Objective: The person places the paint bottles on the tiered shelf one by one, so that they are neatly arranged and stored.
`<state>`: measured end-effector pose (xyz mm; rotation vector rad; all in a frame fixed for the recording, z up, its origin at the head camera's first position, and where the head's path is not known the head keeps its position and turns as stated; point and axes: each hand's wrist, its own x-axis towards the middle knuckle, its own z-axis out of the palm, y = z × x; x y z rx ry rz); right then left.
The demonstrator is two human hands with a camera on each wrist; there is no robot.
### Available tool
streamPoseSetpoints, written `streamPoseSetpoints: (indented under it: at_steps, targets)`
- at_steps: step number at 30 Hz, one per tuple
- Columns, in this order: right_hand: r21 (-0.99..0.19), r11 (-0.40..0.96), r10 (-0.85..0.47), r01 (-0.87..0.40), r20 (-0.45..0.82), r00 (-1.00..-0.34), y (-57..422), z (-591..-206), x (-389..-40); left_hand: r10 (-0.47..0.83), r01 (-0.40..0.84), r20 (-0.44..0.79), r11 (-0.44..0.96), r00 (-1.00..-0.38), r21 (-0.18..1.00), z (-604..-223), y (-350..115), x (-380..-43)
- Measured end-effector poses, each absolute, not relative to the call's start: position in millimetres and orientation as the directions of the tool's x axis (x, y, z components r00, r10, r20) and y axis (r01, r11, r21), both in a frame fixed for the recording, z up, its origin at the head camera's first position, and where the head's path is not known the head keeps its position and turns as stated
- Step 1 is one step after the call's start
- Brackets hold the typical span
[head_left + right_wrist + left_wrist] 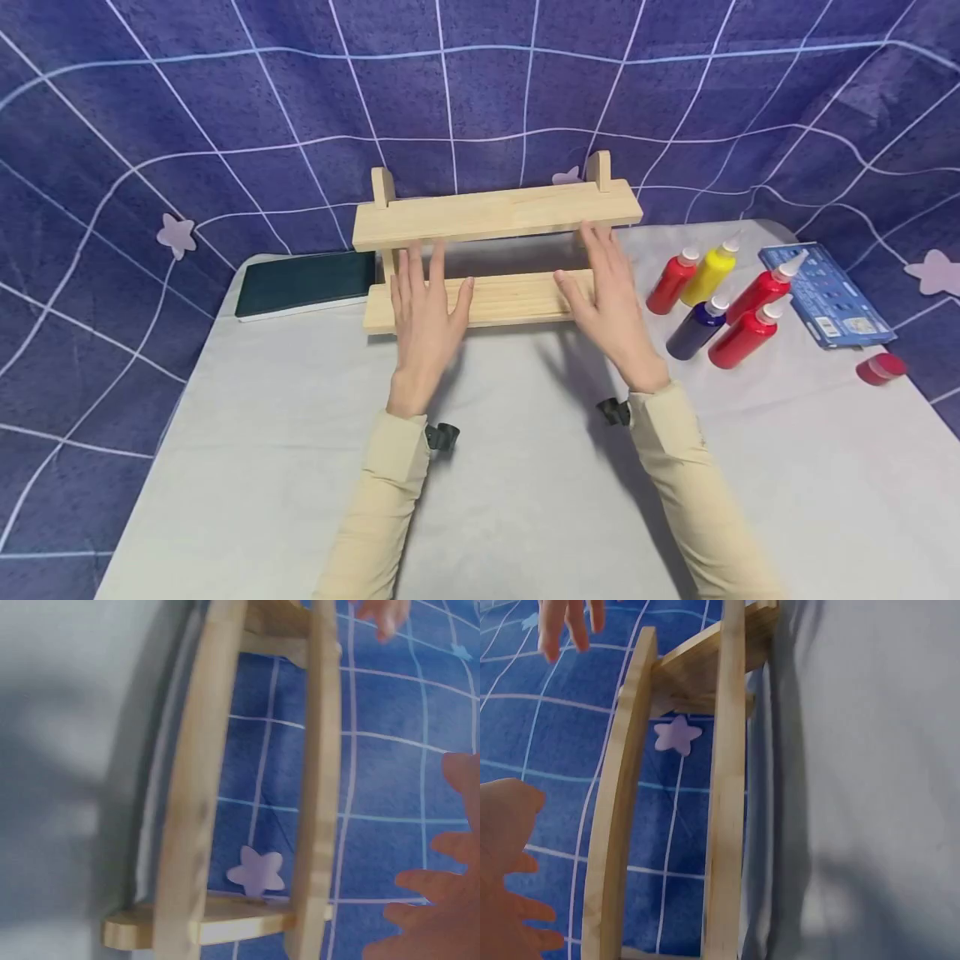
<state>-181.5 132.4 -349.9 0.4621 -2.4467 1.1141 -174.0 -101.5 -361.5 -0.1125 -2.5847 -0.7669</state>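
A pale two-tier wooden shelf (495, 215) stands at the back of the table. My left hand (427, 321) hovers in front of its left part, fingers straight and spread. Over the right part is my right hand (611, 304), also with extended fingers and the thumb apart. In the left wrist view, a gap shows between the left hand (510, 870) and the boards (724, 810). The right wrist view likewise shows the right hand (442, 877) apart from the upper board (319, 787). Neither hand holds anything.
Right of the shelf stand several paint bottles: red (742, 340), yellow (708, 275) and dark blue (693, 331). Beyond them lie a blue packet (832, 296) and a small red jar (881, 368). A dark green flat case (307, 285) lies left. A blue grid curtain (480, 92) hangs behind.
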Motion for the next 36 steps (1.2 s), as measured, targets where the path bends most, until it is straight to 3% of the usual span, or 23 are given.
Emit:
streamPoseSetpoints:
  at_steps: [12,18,28,36]
  targets:
    - [-0.625,0.596,0.036,-0.505,0.649,-0.76,167.7,-328.4,-169.6,-0.128,0.207,0.522,0.819,-0.843,0.535,-357.9,-131.9,-168.2]
    - [-0.704,0.589,0.184,-0.397,0.595,-0.782,190.7,-321.1,-159.6,-0.209,0.148,0.47,0.774,-0.858,0.615,-364.2,-150.4,-166.0]
    - [-0.753,0.556,0.382,-0.352,0.608,-0.696,235.9,-329.4,-151.4,-0.311,0.058,0.375,0.698,-0.873,0.714,-384.6,-175.6,-164.4]
    - [-0.866,0.383,0.519,-0.322,0.49,-0.7,257.9,-329.3,-141.5,-0.38,-0.018,0.271,0.608,-0.884,0.793,-402.3,-187.4,-166.1]
